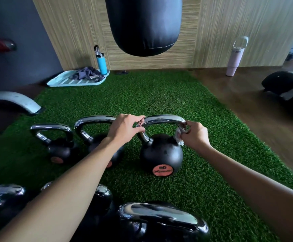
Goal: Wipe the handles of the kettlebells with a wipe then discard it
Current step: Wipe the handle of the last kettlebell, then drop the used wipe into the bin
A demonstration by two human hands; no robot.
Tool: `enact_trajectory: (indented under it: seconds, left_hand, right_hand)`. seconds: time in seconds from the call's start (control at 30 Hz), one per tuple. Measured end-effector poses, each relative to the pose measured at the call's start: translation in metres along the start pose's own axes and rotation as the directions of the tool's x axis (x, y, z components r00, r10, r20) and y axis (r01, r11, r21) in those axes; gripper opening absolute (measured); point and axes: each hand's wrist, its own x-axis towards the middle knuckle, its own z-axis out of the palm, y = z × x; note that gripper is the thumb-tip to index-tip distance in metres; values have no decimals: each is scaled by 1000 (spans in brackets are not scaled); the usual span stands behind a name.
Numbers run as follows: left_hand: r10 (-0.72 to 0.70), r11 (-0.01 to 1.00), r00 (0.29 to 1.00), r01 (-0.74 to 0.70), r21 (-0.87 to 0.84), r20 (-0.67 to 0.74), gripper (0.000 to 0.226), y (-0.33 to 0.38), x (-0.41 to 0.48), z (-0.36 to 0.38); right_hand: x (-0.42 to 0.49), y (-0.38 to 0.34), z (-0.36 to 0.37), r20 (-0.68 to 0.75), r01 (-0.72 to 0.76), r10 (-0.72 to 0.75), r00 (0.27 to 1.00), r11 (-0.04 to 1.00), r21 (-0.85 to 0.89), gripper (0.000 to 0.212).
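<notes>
Three black kettlebells with chrome handles stand in a row on green turf. The rightmost kettlebell [161, 154] has an orange label at its base. My left hand [126, 127] grips the left end of its chrome handle [163, 118]. My right hand [195, 135] pinches a crumpled white wipe [179, 136] against the handle's right post. The middle kettlebell [95, 135] is partly hidden behind my left forearm, and the left kettlebell [58, 145] stands apart. More kettlebells [159, 222] crowd the near edge of the view.
A black punching bag [143, 25] hangs above the turf's far end. A light blue tray [76, 81] with a grey cloth and a blue bottle [101, 61] lies far left. A pink bottle [234, 62] stands on wooden floor at right, near black equipment [288, 88].
</notes>
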Motion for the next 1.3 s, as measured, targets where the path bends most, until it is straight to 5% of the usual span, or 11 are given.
enact_trajectory:
  seconds: [0.13,0.27,0.4,0.57,0.7,0.93,1.3]
  left_hand:
    - [-50,998,999,50,43,-5,40,7,-4,0]
    - [15,999,998,-17,-34,-68,73,14,-23,-4]
    - [261,964,946,-266,-2,-193,47,35,-48,-19]
    - [260,964,958,-264,26,122,44,89,-70,-59]
    - [56,947,810,-229,227,584,68,146,-86,-109]
    - [108,934,743,-303,188,660,72,239,-100,-204]
    - [320,876,635,-480,35,704,75,419,-178,-285]
  right_hand:
    - [-4,-4,1,-12,-23,23,1000,1000,-12,11]
    - [-11,0,-3,20,28,-27,999,999,-42,27]
    - [-25,0,-19,79,-48,56,995,994,-102,36]
    - [-81,-24,-66,187,-220,249,950,962,-162,48]
    - [-135,-66,-124,227,-384,414,882,909,-163,42]
    - [-235,-152,-232,136,-661,661,738,748,-51,26]
    - [-396,-195,-395,-42,-846,856,516,517,133,20]
